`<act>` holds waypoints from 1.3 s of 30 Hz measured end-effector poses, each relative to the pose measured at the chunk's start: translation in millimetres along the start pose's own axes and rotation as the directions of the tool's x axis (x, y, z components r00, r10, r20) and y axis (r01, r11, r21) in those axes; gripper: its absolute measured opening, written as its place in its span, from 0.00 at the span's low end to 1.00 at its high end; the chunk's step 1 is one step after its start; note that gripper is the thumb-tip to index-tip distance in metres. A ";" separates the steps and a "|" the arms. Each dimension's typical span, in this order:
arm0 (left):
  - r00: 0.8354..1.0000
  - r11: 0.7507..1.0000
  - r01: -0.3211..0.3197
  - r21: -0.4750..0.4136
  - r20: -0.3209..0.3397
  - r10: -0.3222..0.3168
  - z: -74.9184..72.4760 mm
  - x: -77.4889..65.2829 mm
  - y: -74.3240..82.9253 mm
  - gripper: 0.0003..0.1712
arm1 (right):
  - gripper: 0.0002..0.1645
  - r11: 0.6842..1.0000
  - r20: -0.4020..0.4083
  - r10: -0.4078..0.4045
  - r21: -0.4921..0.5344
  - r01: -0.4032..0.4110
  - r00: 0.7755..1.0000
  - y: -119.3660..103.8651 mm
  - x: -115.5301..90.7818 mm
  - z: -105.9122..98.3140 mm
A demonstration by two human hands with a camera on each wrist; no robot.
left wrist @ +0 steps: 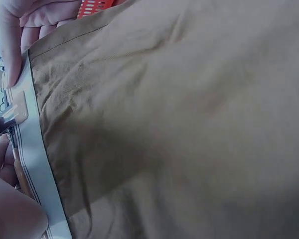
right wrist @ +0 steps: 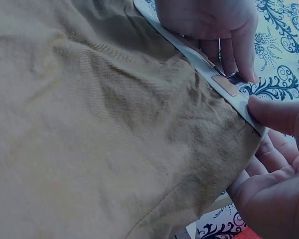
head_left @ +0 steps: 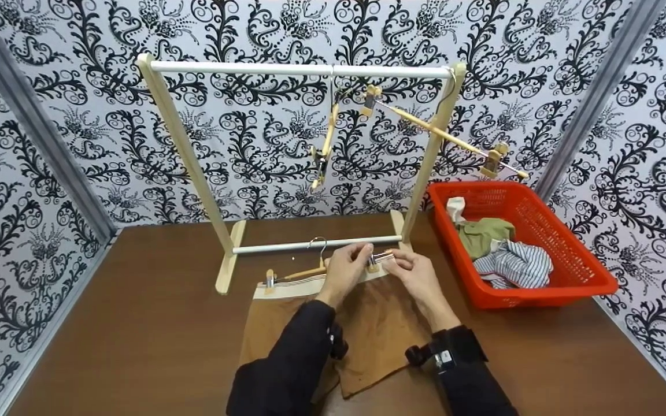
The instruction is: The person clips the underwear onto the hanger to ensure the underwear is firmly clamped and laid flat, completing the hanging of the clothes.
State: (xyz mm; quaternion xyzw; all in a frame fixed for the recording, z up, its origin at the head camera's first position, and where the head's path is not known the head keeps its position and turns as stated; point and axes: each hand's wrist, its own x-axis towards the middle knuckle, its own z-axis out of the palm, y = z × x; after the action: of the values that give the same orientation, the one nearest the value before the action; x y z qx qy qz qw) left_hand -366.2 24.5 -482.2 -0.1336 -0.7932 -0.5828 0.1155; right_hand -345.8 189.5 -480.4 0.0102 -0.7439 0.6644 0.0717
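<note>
Brown shorts (head_left: 373,329) with a white waistband (head_left: 292,289) lie spread on the table, the waistband away from me. A wooden clip hanger (head_left: 304,272) runs along the waistband, its metal hook upright. Its left clip (head_left: 270,280) sits on the waistband's left end. My left hand (head_left: 344,273) pinches the hanger's right clip (right wrist: 225,84), whose pad lies over the waistband in both wrist views. Beside it, my right hand (head_left: 417,280) pinches the right corner of the waistband between thumb and fingers, thumb on the white band in the right wrist view.
A wooden rack with a white top bar (head_left: 240,67) stands behind the shorts. Two more clip hangers hang from it, one turned edge-on (head_left: 330,130) and one (head_left: 425,123) jutting right. At right, a red basket (head_left: 578,254) holds a green garment (head_left: 486,236) and a striped one (head_left: 521,263).
</note>
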 end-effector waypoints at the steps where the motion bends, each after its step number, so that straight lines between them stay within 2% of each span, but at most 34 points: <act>1: 1.000 1.000 -0.002 -0.009 0.002 0.002 -0.7 -0.1 0.0 0.17 | 0.23 1.000 0.002 0.000 0.005 0.000 1.000 4.5 2.9 -0.2; 6: 1.000 1.000 0.013 -0.001 0.004 -0.013 -4.3 0.0 0.2 0.21 | 0.24 1.000 0.038 -0.009 0.028 0.008 0.999 6.4 4.0 0.4; 10: 1.000 1.000 0.025 -0.005 -0.002 -0.025 -6.6 0.2 2.0 0.26 | 0.25 0.999 0.107 -0.022 0.043 0.017 0.994 7.2 3.1 1.3; 16: 0.997 0.995 -0.070 -0.078 -0.022 0.068 -9.3 -4.6 3.2 0.23 | 0.20 0.998 0.159 -0.059 0.038 0.054 0.986 12.0 1.5 1.0; 18: 0.994 0.988 -0.105 -0.110 -0.045 0.101 -11.9 -8.8 2.2 0.21 | 0.18 0.998 0.162 -0.060 0.038 0.055 0.985 12.9 0.8 1.1; 20: 0.991 0.984 -0.114 -0.136 -0.086 0.103 -16.0 -14.3 1.9 0.19 | 0.18 0.998 0.166 -0.060 0.038 0.055 0.984 13.2 0.3 1.5; 22: 0.987 0.977 -0.107 -0.186 -0.139 0.082 -20.8 -19.8 2.5 0.18 | 0.18 0.998 0.172 -0.058 0.045 0.051 0.983 12.9 0.4 2.5; 24: 0.982 0.962 -0.071 -0.263 -0.188 0.021 -25.8 -25.7 4.2 0.18 | 0.19 0.998 0.172 -0.048 0.050 0.040 0.984 12.8 0.9 3.7; 27: 0.965 0.913 -0.016 -0.407 -0.245 -0.092 -33.7 -35.1 7.6 0.20 | 0.19 0.999 0.171 -0.036 0.043 0.029 0.985 11.9 1.0 5.6; 31: 0.923 0.814 0.077 -0.575 -0.268 -0.276 -45.9 -47.2 11.2 0.21 | 0.24 0.999 0.167 -0.030 0.019 0.027 0.985 10.7 1.3 8.0; 34: 0.890 0.728 0.142 -0.671 -0.236 -0.391 -55.8 -55.1 12.8 0.22 | 0.29 0.999 0.150 -0.033 -0.005 0.034 0.988 10.0 0.9 9.7; 36: 0.874 0.667 0.184 -0.722 -0.190 -0.447 -61.9 -59.6 11.8 0.23 | 0.28 0.999 0.134 -0.037 -0.028 0.042 0.990 9.3 0.5 10.8; 39: 0.867 0.581 0.249 -0.775 -0.089 -0.491 -69.0 -65.8 8.1 0.28 | 0.25 0.998 0.122 -0.040 -0.040 0.045 0.992 8.0 -0.1 12.3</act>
State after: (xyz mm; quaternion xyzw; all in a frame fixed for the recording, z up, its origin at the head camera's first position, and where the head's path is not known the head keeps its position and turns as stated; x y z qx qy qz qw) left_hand -299.8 -44.1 -477.0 0.0900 -0.4695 -0.8773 0.0421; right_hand -347.7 178.2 -489.6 0.0650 -0.7606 0.6446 0.0408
